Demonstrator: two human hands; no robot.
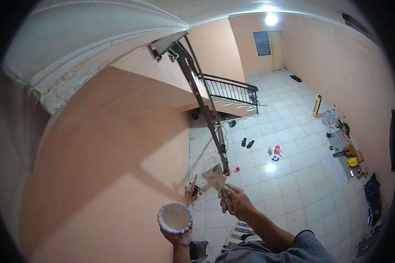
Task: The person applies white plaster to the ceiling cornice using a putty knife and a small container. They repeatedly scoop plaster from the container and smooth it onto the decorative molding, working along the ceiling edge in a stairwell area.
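Observation:
In my left hand is a small round tub with a smeared rim, gripped from below. Pale putty lies inside it. My right hand is wrapped round the handle of a putty knife. Its wide, stained blade points up and to the left, apart from the tub. Pale residue marks the fingers of both hands. To the left rises a peach wall, and above it runs a rough, chipped plaster edge.
Dark metal posts slant down ahead, near a staircase railing. Far below on the tiled floor are slippers, a pink jug and a roll of tape. A small guitar and bottles lie along the right wall.

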